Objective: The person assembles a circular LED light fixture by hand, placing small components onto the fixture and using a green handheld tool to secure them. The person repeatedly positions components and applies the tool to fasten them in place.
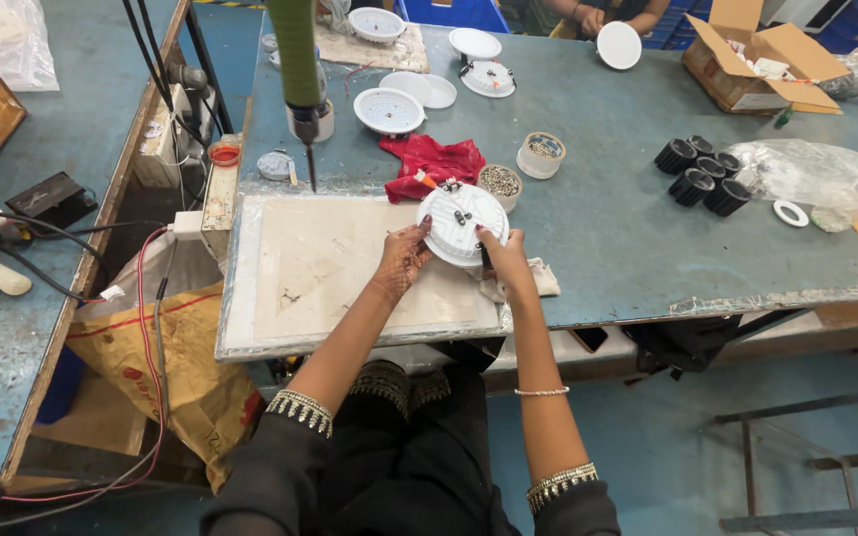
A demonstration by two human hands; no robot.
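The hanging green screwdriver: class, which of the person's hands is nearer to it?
Left. The left hand lies below and right of the hanging green screwdriver; the right hand sits farther right, across the round white lamp housing.

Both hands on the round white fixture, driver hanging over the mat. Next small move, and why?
Probably slide the round white fixture left, under the hanging screwdriver. The left hand and right hand grip its rim, with small dark parts on its top face, while the bit tip hangs over the mat's far edge, left of the fixture.

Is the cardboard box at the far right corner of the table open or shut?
Open. The cardboard box has its flaps spread outward, and pale items show inside.
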